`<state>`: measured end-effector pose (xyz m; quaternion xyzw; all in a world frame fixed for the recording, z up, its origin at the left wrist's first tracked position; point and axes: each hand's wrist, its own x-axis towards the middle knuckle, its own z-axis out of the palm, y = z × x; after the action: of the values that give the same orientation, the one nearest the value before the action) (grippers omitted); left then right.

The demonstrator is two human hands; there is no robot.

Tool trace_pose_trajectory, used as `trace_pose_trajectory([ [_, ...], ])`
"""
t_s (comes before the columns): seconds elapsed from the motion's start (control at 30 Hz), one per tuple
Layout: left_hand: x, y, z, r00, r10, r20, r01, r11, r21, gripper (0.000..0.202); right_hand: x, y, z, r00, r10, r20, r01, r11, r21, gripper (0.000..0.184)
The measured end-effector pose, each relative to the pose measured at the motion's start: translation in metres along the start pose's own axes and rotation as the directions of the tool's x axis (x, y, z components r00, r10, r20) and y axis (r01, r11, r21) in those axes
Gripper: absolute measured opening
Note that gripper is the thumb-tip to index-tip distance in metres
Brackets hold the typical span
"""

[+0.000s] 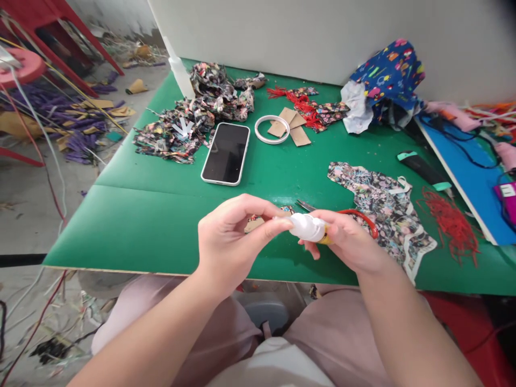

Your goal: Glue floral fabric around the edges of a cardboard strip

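A small white squeeze bottle (pixel 307 228) with a bit of yellow label lies on its side in the air above the table's front edge. My right hand (pixel 346 239) is wrapped round its labelled end. At the other end, the thumb and finger of my left hand (pixel 237 228) pinch the bottle's narrow white tip. Behind the hands lie scissors (pixel 307 206), their red handle partly covered by my right hand. A tan cardboard piece with floral fabric (pixel 253 223) shows behind my left fingers. Floral fabric (pixel 379 201) with white edging spreads to the right.
On the green table (pixel 161 215) are a phone (pixel 226 154), a tape ring (pixel 258 131), cardboard strips (pixel 297 134) and floral scraps (pixel 173 134). A nozzle bottle (pixel 181 75) stands at the back left. Red threads (pixel 453 223) and a black trimmer (pixel 421 167) lie right.
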<state>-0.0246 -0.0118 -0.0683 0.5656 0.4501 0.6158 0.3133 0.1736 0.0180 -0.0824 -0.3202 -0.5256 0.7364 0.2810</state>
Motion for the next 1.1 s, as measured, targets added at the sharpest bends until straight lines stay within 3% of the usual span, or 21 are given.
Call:
trace_pose_trajectory([
  [0.1, 0.0, -0.002, 0.001, 0.999, -0.023, -0.027, 0.024, 0.999, 0.023, 0.01, 0.001, 0.002, 0.002, 0.986, -0.079, -0.144, 0.075, 0.997, -0.03, 0.046],
  [0.17, -0.001, -0.002, 0.001, 0.999, -0.018, -0.032, 0.019, 0.999, 0.026, 0.01, 0.0, 0.004, 0.003, 0.978, -0.092, -0.187, 0.081, 0.995, -0.063, 0.037],
  [0.27, 0.0, -0.002, 0.001, 1.0, 0.003, -0.03, -0.003, 1.0, 0.011, 0.011, 0.0, 0.008, 0.005, 0.984, -0.067, -0.166, 0.068, 0.998, 0.0, 0.024],
  [0.63, -0.001, -0.004, -0.002, 0.998, 0.063, 0.003, -0.063, 0.997, 0.033, 0.015, 0.003, 0.004, 0.017, 0.986, 0.11, -0.124, -0.083, 0.974, 0.209, 0.042],
  [0.83, 0.001, -0.001, -0.005, 0.995, -0.033, 0.095, 0.036, 0.999, -0.032, 0.013, 0.004, 0.004, 0.014, 0.986, 0.092, -0.137, -0.059, 0.972, 0.229, 0.04],
  [1.1, 0.001, -0.002, -0.006, 0.996, -0.006, 0.09, 0.005, 1.0, 0.006, 0.013, 0.005, 0.004, 0.01, 0.979, -0.009, -0.202, 0.051, 0.978, 0.204, 0.04],
])
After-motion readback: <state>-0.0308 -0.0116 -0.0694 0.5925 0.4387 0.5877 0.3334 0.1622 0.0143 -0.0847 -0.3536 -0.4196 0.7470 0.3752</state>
